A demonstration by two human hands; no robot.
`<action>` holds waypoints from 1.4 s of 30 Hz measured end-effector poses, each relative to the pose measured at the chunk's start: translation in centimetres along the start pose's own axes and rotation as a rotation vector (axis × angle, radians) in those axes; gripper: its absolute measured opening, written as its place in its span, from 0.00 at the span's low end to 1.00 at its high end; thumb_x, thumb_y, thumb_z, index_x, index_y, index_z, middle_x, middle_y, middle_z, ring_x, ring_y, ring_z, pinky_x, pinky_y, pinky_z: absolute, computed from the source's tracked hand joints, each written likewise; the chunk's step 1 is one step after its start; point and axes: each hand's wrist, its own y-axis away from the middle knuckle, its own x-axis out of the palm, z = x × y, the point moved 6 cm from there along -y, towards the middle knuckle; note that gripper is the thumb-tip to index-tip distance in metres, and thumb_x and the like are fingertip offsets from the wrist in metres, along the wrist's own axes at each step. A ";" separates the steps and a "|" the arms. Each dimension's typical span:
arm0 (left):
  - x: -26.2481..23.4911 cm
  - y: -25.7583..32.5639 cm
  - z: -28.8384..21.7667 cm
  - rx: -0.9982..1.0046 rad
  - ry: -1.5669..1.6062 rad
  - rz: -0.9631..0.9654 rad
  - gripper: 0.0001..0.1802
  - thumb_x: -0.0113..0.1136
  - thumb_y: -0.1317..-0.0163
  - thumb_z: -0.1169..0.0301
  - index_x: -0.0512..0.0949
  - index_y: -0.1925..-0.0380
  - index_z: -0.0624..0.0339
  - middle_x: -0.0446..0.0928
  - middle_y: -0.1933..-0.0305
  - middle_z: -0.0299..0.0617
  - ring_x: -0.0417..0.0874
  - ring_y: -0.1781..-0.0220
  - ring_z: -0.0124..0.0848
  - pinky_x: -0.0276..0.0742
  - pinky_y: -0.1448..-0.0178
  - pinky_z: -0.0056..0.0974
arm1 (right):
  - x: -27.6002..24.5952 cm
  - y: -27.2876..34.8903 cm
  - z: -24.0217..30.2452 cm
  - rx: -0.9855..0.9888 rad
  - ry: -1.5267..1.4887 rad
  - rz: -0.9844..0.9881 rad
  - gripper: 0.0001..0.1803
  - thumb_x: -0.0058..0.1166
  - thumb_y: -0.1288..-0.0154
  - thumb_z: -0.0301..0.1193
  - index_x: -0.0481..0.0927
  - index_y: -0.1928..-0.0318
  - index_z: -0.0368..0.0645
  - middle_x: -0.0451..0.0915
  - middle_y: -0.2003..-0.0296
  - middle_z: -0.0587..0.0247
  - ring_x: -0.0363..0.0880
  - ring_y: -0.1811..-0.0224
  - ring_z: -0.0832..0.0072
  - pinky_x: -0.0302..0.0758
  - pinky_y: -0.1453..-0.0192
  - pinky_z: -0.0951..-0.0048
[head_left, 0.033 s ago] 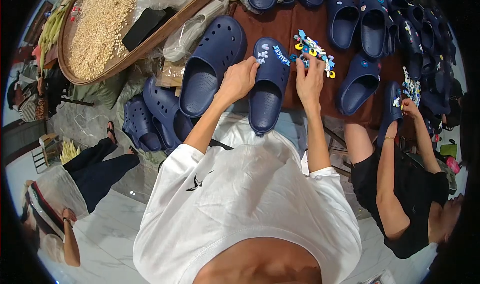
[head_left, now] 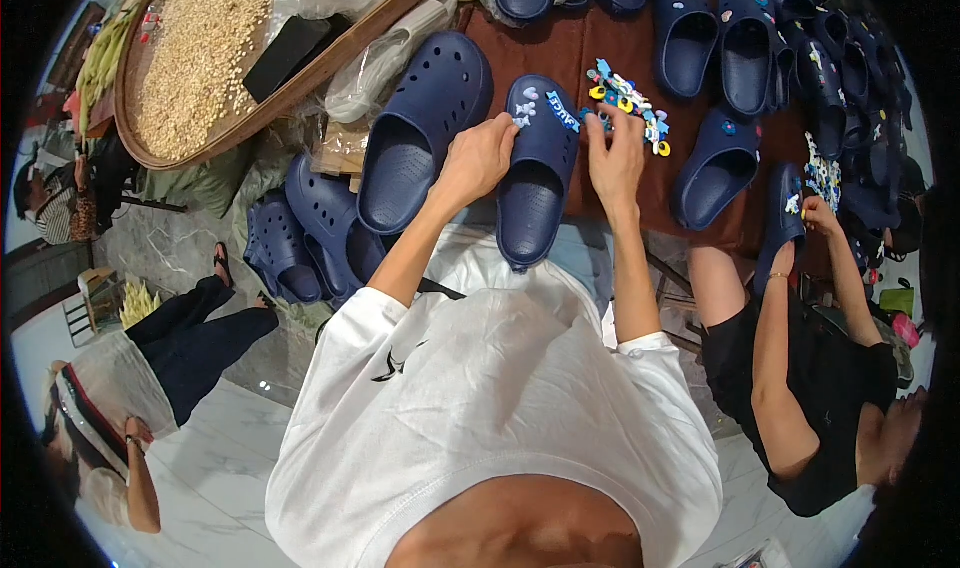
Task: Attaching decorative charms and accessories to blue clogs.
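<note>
A navy blue clog lies in front of me, toe pointing away. Its upper carries pale blue charms and a blue-and-white lettered charm. My left hand grips the left side of this clog, fingertips beside the pale charms. To the right of the clog, my right hand is at the near edge of a pile of colourful shoe charms. Its thumb and forefinger tips are close together; what they hold, if anything, is too small to make out. A larger plain navy clog stands left of my left hand.
A round woven tray of pale kernels holds a black object at upper left. More navy clogs cover the right of the brown cloth. On the right a co-worker handles a clog; another person is at left.
My right hand has shifted slightly left, its thumb and forefinger closer to the clog's edge. The left hand and the clog stay where they were.
</note>
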 end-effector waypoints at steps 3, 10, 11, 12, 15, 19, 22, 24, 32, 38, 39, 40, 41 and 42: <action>-0.1 -0.1 -0.3 0.018 0.002 -0.025 0.13 0.47 0.26 0.65 0.73 0.64 0.63 0.77 0.67 0.62 0.79 0.59 0.61 0.72 0.57 0.58 | 2.2 -0.7 1.3 0.036 -0.131 0.086 0.22 0.62 0.35 0.44 0.81 0.51 0.39 0.78 0.60 0.50 0.78 0.57 0.57 0.74 0.51 0.59; 0.4 -0.4 -0.4 0.013 0.013 -0.041 0.13 0.47 0.26 0.65 0.73 0.64 0.63 0.77 0.68 0.62 0.79 0.60 0.61 0.73 0.58 0.56 | 3.5 -1.9 1.5 0.034 -0.041 0.121 0.22 0.62 0.36 0.46 0.84 0.55 0.39 0.80 0.61 0.49 0.80 0.56 0.54 0.75 0.52 0.56; 0.3 -0.3 -0.2 0.007 0.040 -0.054 0.13 0.47 0.26 0.65 0.73 0.64 0.64 0.77 0.68 0.62 0.79 0.60 0.62 0.73 0.58 0.56 | 3.4 -1.7 2.0 -0.042 -0.014 0.077 0.17 0.60 0.33 0.41 0.84 0.56 0.38 0.80 0.62 0.48 0.80 0.59 0.52 0.75 0.54 0.56; 0.4 -0.3 -0.1 0.004 0.067 -0.067 0.13 0.47 0.26 0.66 0.73 0.64 0.64 0.76 0.68 0.62 0.79 0.61 0.62 0.72 0.59 0.56 | 3.5 -1.8 2.1 -0.042 -0.011 0.071 0.17 0.60 0.33 0.41 0.84 0.56 0.38 0.80 0.62 0.48 0.80 0.59 0.52 0.75 0.54 0.56; 0.4 0.2 0.1 -0.056 0.081 -0.070 0.13 0.47 0.26 0.66 0.73 0.64 0.64 0.76 0.68 0.62 0.78 0.61 0.62 0.71 0.59 0.56 | 4.1 -1.9 1.8 -0.142 0.124 0.081 0.11 0.54 0.29 0.32 0.81 0.63 0.36 0.79 0.66 0.48 0.79 0.64 0.49 0.75 0.60 0.54; 0.3 0.5 -0.5 -0.066 0.063 -0.083 0.13 0.46 0.25 0.66 0.72 0.64 0.65 0.75 0.68 0.63 0.77 0.61 0.63 0.71 0.59 0.56 | 4.0 -1.4 -1.2 -0.117 0.022 0.041 0.13 0.52 0.28 0.33 0.81 0.64 0.36 0.78 0.68 0.48 0.78 0.66 0.48 0.74 0.60 0.53; 0.6 0.3 -0.3 -0.081 0.078 -0.055 0.13 0.47 0.26 0.66 0.72 0.64 0.65 0.76 0.66 0.63 0.77 0.59 0.64 0.71 0.58 0.56 | 3.0 -1.2 -1.7 -0.061 0.021 0.036 0.14 0.52 0.27 0.35 0.81 0.63 0.37 0.78 0.67 0.47 0.78 0.63 0.49 0.73 0.57 0.53; 0.6 0.6 -0.4 -0.085 0.075 -0.067 0.14 0.48 0.26 0.64 0.72 0.64 0.65 0.76 0.67 0.63 0.77 0.61 0.63 0.72 0.59 0.54 | 1.8 -0.8 -1.2 -0.015 0.018 0.046 0.14 0.52 0.27 0.38 0.81 0.59 0.38 0.77 0.64 0.49 0.77 0.61 0.52 0.73 0.56 0.54; 0.6 0.6 0.7 -0.317 0.228 0.127 0.23 0.55 0.31 0.53 0.73 0.66 0.68 0.79 0.72 0.60 0.83 0.66 0.57 0.75 0.61 0.50 | -1.1 2.9 4.8 -0.141 -0.205 0.251 0.17 0.60 0.33 0.38 0.80 0.51 0.40 0.75 0.56 0.53 0.75 0.51 0.56 0.72 0.46 0.61; 0.7 2.8 0.0 -0.288 0.266 0.088 0.27 0.67 0.40 0.51 0.74 0.60 0.66 0.80 0.67 0.53 0.84 0.66 0.44 0.77 0.61 0.45 | -1.5 2.2 5.2 -0.055 -0.244 0.281 0.15 0.61 0.34 0.38 0.81 0.55 0.40 0.77 0.59 0.56 0.76 0.52 0.58 0.72 0.47 0.61; 0.6 3.4 -0.4 -0.252 0.261 0.045 0.29 0.69 0.42 0.51 0.73 0.56 0.66 0.80 0.65 0.52 0.83 0.65 0.41 0.78 0.60 0.44 | -1.4 1.8 5.4 -0.034 -0.246 0.316 0.14 0.61 0.35 0.37 0.82 0.56 0.41 0.77 0.60 0.57 0.77 0.54 0.59 0.73 0.48 0.61; 0.5 3.9 -0.8 -0.217 0.255 0.003 0.32 0.71 0.44 0.51 0.73 0.53 0.66 0.79 0.62 0.51 0.83 0.64 0.38 0.79 0.59 0.43 | -1.0 1.5 5.5 -0.014 -0.248 0.351 0.13 0.62 0.35 0.37 0.82 0.57 0.41 0.78 0.62 0.58 0.77 0.55 0.60 0.73 0.49 0.62; 0.9 4.3 -0.6 -0.245 0.235 0.021 0.33 0.71 0.44 0.55 0.71 0.47 0.67 0.78 0.58 0.53 0.83 0.61 0.42 0.80 0.57 0.45 | -0.8 1.1 5.7 -0.019 -0.281 0.315 0.14 0.65 0.39 0.39 0.81 0.62 0.42 0.77 0.65 0.60 0.77 0.59 0.61 0.74 0.53 0.61; 1.6 4.4 -0.2 -0.246 0.236 0.018 0.33 0.71 0.44 0.55 0.71 0.47 0.67 0.78 0.58 0.53 0.83 0.61 0.42 0.80 0.57 0.45 | -0.6 0.8 6.3 -0.022 -0.281 0.317 0.14 0.65 0.39 0.39 0.81 0.62 0.42 0.77 0.65 0.60 0.77 0.59 0.61 0.74 0.53 0.61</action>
